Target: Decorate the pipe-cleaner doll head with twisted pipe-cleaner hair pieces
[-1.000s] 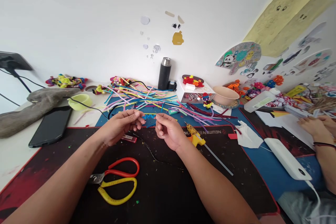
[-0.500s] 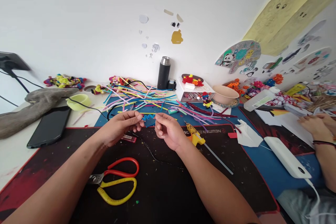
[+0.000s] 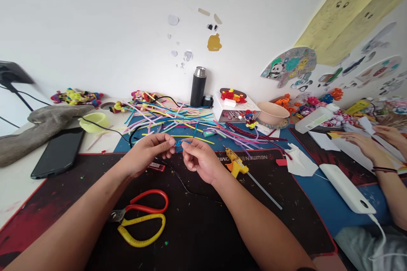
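A short wavy piece of blue pipe cleaner (image 3: 179, 143) is stretched between my two hands, above the far edge of the black desk mat. My left hand (image 3: 154, 151) pinches one end between thumb and fingertips. The other end is in the pinch of my right hand (image 3: 201, 155), whose fingers cover part of it. Behind both hands lies a loose pile of coloured pipe cleaners (image 3: 171, 117). A yellow glue gun (image 3: 236, 164) with a glue stick in its back rests just right of my right hand. Scissors (image 3: 144, 219) with red and yellow handles lie below my left hand.
At left are a black phone (image 3: 59, 152) and a pale green bowl (image 3: 94, 122). A black thermos (image 3: 198, 87), a white box (image 3: 233, 109) and a beige bowl (image 3: 272, 112) stand by the wall. Right, beyond a white power bank (image 3: 347, 189), another person's hands (image 3: 365, 146) handle paper.
My right hand has moved slightly left, closer to my left hand, so less of the blue pipe cleaner shows between them. The other person's hands have shifted left over the paper.
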Tool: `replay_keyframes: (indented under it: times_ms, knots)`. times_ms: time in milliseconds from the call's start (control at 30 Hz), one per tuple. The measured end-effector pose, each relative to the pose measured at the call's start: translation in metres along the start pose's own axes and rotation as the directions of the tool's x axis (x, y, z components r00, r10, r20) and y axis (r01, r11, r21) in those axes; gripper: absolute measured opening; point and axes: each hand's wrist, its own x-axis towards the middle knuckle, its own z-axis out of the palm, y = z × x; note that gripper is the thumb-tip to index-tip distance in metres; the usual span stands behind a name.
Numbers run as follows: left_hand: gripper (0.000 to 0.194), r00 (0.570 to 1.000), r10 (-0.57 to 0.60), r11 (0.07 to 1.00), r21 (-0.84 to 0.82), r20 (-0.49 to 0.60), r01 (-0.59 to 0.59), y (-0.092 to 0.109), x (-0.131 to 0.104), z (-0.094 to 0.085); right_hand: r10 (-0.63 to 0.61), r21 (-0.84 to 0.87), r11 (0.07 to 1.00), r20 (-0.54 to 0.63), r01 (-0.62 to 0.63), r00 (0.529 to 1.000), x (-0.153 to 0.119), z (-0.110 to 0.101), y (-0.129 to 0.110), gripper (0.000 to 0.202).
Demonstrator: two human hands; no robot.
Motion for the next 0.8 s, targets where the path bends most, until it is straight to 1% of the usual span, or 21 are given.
replay_keyframes:
  times_ms: [133,367,633,800]
  knots:
    - [0.046,0.999,0.02,0.998,0.053,0.025,-0.022,-0.0033,0.0002,0.0007,0.016,-0.002,1.0,-0.006,-0.016,1.0,-0.0003,-0.0002,0.0007,0.049]
    - [0.046,0.999,0.024,0.996,0.082,0.041,-0.028,-0.0038,0.0009,0.0007,0.002,-0.048,0.999,-0.04,-0.003,0.999,-0.0002,0.0021,0.0009,0.049]
    - [0.047,0.999,0.025,0.995,0.09,0.047,-0.03,-0.0048,0.0015,0.0001,-0.012,-0.098,0.995,-0.051,0.007,0.999,-0.0013,0.0041,-0.0003,0.052]
    - [0.043,0.999,0.036,0.998,0.046,0.004,-0.036,-0.0065,0.0016,-0.0044,-0.01,-0.086,0.996,-0.071,0.004,0.997,-0.0002,0.0022,0.0007,0.049]
